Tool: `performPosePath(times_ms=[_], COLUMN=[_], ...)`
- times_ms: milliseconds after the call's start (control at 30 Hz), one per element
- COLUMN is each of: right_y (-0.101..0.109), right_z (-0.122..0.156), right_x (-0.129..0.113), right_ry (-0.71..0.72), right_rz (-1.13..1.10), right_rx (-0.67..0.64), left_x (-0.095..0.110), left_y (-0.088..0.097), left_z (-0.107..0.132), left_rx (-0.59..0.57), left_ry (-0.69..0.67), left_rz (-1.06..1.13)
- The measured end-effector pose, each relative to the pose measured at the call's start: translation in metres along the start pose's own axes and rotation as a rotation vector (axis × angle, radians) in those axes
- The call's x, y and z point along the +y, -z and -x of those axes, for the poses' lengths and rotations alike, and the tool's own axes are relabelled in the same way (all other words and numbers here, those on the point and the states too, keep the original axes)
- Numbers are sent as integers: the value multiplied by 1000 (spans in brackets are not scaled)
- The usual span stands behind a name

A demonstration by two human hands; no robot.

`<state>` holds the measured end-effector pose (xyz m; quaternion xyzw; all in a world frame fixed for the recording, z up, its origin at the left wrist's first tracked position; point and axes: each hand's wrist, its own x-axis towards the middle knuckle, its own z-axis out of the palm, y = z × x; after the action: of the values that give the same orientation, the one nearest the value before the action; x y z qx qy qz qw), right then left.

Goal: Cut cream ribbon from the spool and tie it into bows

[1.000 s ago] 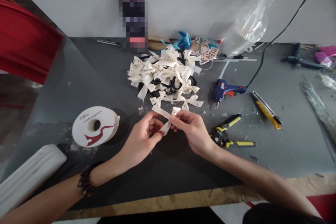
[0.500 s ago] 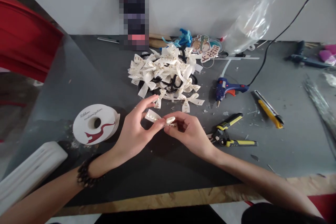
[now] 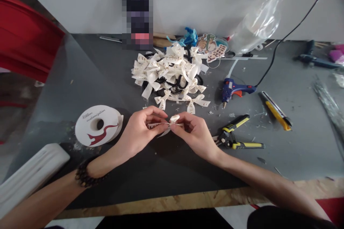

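Observation:
Between my two hands is a white printed ribbon [image 3: 174, 118], folded into a loop at the middle with a tail hanging below. My left hand [image 3: 143, 125] pinches the ribbon's left part between thumb and fingers. From the other side, my right hand [image 3: 195, 130] grips it near the loop, thumb in front. The fingers hide much of the ribbon. Just beyond my hands lies a pile of white ribbon bows [image 3: 169, 66] with black bands among them. To the left of my left hand stands a ribbon spool [image 3: 86, 121] with a white printed face.
On the right are a blue glue gun [image 3: 228, 89] with a black cord [image 3: 276, 46], a yellow utility knife [image 3: 278, 114] and yellow-black pliers [image 3: 236, 123]. A white box-like object [image 3: 34, 177] sits at left. A clear plastic bag [image 3: 258, 25] leans at the back wall.
My left hand's raised fingers have come down and closed in on the ribbon. The ribbon's left end has been drawn into that hand, and a tail now shows below.

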<state>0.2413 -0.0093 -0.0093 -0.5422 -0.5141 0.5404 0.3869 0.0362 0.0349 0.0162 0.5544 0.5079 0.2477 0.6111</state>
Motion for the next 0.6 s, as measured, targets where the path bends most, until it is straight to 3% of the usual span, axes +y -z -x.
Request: performPosePath(times_ms=[167,300,433,600], right_y=[1,5,6,6], right_z=[0,-2,-4,-5], right_x=[-3,-4,-6,-3], right_ry=[24,-12,-47,-48], right_rz=[25,11,-33,-59], right_rx=[-31,-78,-94,-88], left_x=[8,10,6,5], left_y=[2,7,10,10], left_z=[4,1,-3,-5], left_rx=[-50,-157,-168,-210], left_ry=[-8,-24,-64,-2], left_rz=[11,-1,-12,20])
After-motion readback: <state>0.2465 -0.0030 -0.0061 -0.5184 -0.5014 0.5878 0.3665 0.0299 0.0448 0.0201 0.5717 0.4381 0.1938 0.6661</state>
